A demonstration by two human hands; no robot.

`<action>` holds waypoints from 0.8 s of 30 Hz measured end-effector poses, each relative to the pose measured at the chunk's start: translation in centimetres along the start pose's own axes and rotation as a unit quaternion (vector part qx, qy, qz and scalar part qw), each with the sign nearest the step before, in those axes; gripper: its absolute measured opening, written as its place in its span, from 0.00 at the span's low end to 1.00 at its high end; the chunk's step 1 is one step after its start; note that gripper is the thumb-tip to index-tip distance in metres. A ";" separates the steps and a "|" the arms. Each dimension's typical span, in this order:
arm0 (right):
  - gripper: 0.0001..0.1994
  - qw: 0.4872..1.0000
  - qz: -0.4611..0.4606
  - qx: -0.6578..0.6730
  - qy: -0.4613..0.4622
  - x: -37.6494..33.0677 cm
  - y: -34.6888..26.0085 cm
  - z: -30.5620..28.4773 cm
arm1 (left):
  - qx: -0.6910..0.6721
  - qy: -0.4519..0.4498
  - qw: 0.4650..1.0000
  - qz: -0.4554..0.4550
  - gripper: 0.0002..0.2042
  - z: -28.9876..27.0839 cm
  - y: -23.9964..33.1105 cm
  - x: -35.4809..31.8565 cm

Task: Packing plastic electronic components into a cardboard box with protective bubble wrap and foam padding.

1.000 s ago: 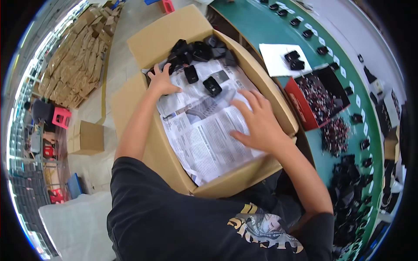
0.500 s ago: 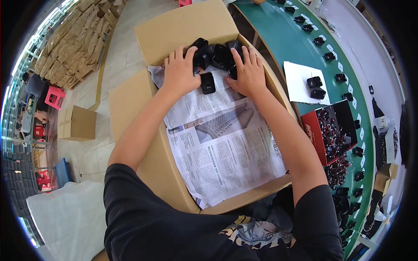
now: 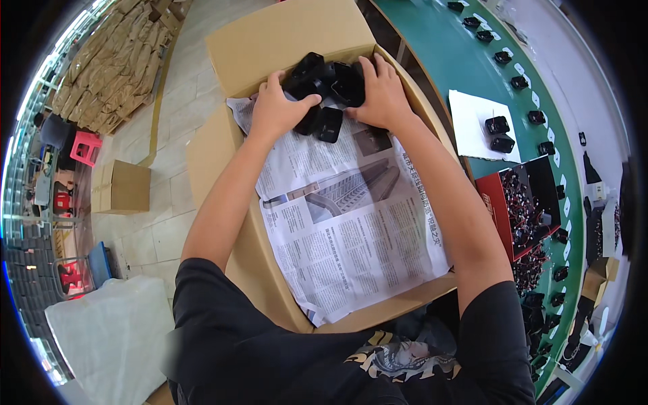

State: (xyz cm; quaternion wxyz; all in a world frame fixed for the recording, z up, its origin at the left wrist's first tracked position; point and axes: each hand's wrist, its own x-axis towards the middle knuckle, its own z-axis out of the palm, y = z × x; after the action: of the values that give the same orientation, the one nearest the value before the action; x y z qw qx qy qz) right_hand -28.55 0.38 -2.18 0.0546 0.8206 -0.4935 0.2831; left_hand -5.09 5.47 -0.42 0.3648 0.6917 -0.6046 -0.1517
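At the far end of the big open brown cardboard carton (image 3: 223, 145) in front of me, both my hands are down on a heap of small black plastic adapter-like blocks (image 3: 324, 88) lying on the sheet of printed newspaper (image 3: 351, 223) that lines the box. My left hand (image 3: 277, 108) is curled over the near side of the heap, fingers bent around a block or two with the thumb pressing against them; my right hand (image 3: 378, 94) is cupped over the other side, fingers spread and bent across the tops — both are clasping the pile between them rather than lying slack. By my judgement I am at the gathering step, pulling the loose blocks together against the far wall of the carton. What follows calls for keeping both palms squeezed inward so none slips out sideways, and for not dragging the paper liner into wrinkles. Off to my right runs a green conveyor belt (image 3: 439, 61) with more black pieces along it, a white paper sheet (image 3: 472, 118) carrying two, and a red tray (image 3: 496, 209) of small parts.
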 end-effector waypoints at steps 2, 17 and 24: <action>0.51 0.995 0.032 -0.017 -0.092 1.2 -1.0 -1.3 | 0.065 -0.039 0.997 0.006 0.47 0.2 0.1 0.3; 0.47 0.973 0.037 0.031 -0.224 2.3 -2.4 -2.2 | -0.015 -0.151 0.983 0.107 0.51 0.5 0.8 0.3; 0.47 0.979 0.013 0.010 -0.202 -0.6 -2.8 -3.0 | -0.055 -0.177 0.960 0.210 0.53 0.8 0.4 0.1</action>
State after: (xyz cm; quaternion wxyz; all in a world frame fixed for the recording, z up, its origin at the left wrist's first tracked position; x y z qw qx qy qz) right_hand -27.65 3.43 0.54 -0.0579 0.8550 -0.5020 0.1168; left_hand -5.87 5.14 -0.66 0.3130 0.4901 -0.7817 -0.2251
